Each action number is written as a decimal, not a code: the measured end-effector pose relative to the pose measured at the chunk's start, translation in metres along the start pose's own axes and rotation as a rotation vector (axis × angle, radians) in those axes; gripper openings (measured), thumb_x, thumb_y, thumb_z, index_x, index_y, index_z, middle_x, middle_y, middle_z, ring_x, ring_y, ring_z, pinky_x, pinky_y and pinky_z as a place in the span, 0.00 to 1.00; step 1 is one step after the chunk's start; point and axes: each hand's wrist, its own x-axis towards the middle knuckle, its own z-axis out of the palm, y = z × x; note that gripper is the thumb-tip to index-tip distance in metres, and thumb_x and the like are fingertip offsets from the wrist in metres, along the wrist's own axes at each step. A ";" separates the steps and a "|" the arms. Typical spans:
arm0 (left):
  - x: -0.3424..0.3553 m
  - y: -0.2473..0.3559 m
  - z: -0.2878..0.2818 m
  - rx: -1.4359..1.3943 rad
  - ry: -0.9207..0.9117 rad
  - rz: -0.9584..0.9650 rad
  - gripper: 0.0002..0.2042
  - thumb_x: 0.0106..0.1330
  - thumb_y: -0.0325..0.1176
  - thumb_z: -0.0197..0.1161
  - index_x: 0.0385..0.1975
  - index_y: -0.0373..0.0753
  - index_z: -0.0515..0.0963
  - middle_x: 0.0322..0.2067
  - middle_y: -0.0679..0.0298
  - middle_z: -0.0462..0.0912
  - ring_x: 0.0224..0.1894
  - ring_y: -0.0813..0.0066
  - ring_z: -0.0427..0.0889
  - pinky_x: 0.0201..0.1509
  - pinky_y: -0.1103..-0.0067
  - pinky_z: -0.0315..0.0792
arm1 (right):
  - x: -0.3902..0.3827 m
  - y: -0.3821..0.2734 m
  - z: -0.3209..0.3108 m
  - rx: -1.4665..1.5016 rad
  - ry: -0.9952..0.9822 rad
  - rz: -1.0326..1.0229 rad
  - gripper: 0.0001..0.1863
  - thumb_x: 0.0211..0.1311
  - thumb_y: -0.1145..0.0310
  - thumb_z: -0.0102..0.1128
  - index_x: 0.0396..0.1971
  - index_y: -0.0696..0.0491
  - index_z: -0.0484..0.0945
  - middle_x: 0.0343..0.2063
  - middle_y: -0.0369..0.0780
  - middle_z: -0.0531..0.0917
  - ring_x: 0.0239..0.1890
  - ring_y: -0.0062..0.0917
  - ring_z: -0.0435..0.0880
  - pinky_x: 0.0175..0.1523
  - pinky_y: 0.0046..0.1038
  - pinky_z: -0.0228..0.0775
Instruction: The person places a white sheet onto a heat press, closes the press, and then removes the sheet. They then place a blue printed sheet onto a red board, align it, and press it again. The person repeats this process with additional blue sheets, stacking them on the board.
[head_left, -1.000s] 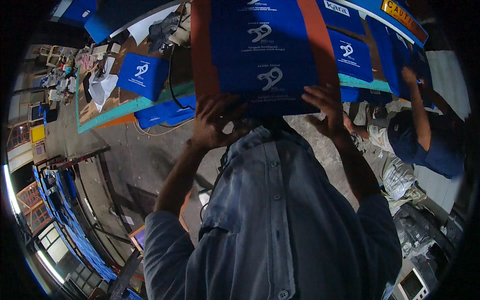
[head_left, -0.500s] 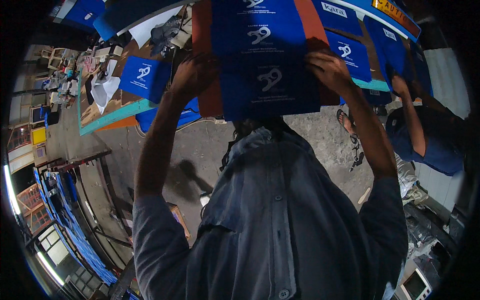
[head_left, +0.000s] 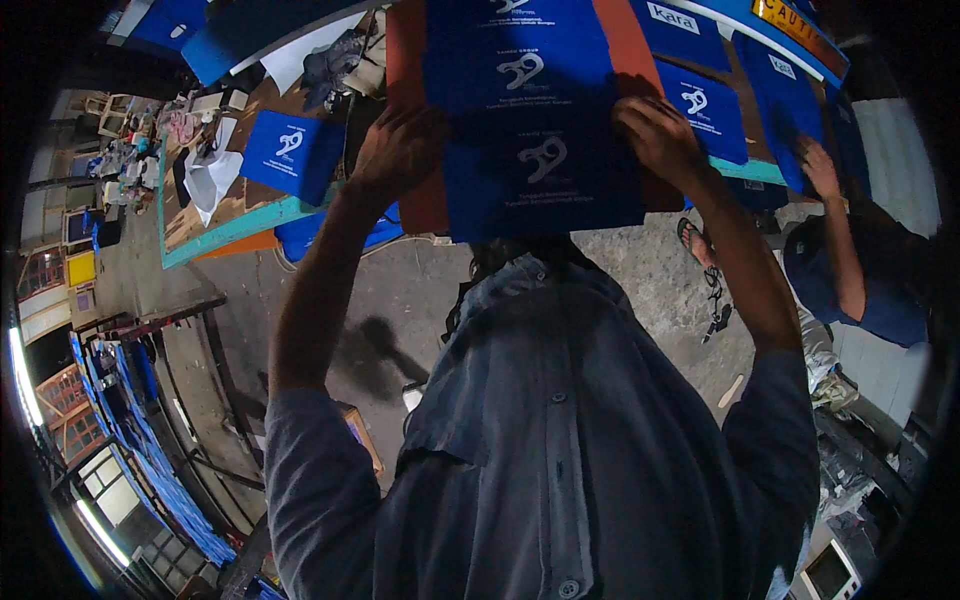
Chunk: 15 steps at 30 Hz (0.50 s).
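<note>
Blue printed fabric panels [head_left: 545,170] with white logos lie overlapping in a column in front of me, on an orange-red surface [head_left: 405,60] that shows along both sides. My left hand [head_left: 400,150] is at the left edge of the nearest panel, fingers curled in toward the cloth. At the opposite edge, the fingers of my right hand [head_left: 657,137] are bent and meet the panel's side. Both hands seem to grip this panel, though shadow hides the fingertips. Its near edge hangs close to my chest.
On the left, a teal-edged table [head_left: 240,232] bears another blue panel [head_left: 290,155] and white paper [head_left: 210,180]. More panels [head_left: 700,110] lie to the right. A co-worker's hand [head_left: 818,165] is over a panel there. A curved blue frame [head_left: 290,40] arches across the far side.
My hands stay at the panel's two edges, shifting only slightly. The co-worker's hand at the right has lifted a little from the blue cloth and moved right.
</note>
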 end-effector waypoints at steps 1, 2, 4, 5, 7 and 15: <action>-0.001 0.001 0.000 -0.020 0.015 -0.002 0.12 0.57 0.33 0.67 0.42 0.43 0.83 0.50 0.60 0.84 0.53 0.59 0.83 0.57 0.62 0.75 | 0.000 0.000 0.000 0.002 0.002 0.003 0.15 0.54 0.79 0.66 0.43 0.53 0.83 0.47 0.40 0.85 0.52 0.37 0.84 0.58 0.37 0.77; -0.001 0.002 -0.001 -0.018 0.026 -0.004 0.12 0.57 0.32 0.67 0.42 0.43 0.83 0.50 0.60 0.84 0.53 0.59 0.83 0.57 0.62 0.75 | -0.001 -0.001 0.000 0.000 0.008 -0.007 0.15 0.54 0.80 0.65 0.43 0.54 0.82 0.47 0.40 0.84 0.52 0.37 0.84 0.58 0.37 0.76; 0.000 0.004 -0.003 -0.013 0.050 -0.006 0.12 0.58 0.32 0.67 0.42 0.44 0.83 0.49 0.60 0.84 0.52 0.59 0.84 0.56 0.63 0.75 | -0.002 -0.002 0.000 -0.001 0.024 0.015 0.15 0.54 0.79 0.66 0.44 0.53 0.82 0.47 0.40 0.84 0.53 0.37 0.84 0.60 0.38 0.76; 0.001 0.005 -0.004 -0.018 0.066 0.004 0.12 0.58 0.32 0.66 0.42 0.44 0.83 0.49 0.60 0.84 0.51 0.59 0.84 0.55 0.63 0.75 | -0.002 -0.002 0.000 -0.004 0.034 0.020 0.16 0.54 0.79 0.66 0.44 0.53 0.83 0.47 0.40 0.84 0.53 0.37 0.84 0.60 0.38 0.75; 0.004 0.007 -0.006 -0.026 0.098 0.023 0.11 0.58 0.32 0.66 0.42 0.44 0.83 0.48 0.60 0.84 0.50 0.60 0.85 0.54 0.65 0.76 | -0.004 -0.004 -0.002 -0.038 0.017 0.026 0.15 0.55 0.78 0.67 0.44 0.53 0.83 0.47 0.40 0.84 0.53 0.37 0.83 0.61 0.38 0.75; 0.009 0.005 -0.011 -0.164 0.042 -0.073 0.09 0.61 0.36 0.68 0.37 0.41 0.82 0.41 0.60 0.84 0.44 0.59 0.85 0.45 0.64 0.79 | 0.001 -0.007 -0.008 0.089 -0.029 0.129 0.12 0.61 0.71 0.67 0.45 0.54 0.83 0.51 0.41 0.84 0.56 0.37 0.82 0.61 0.38 0.74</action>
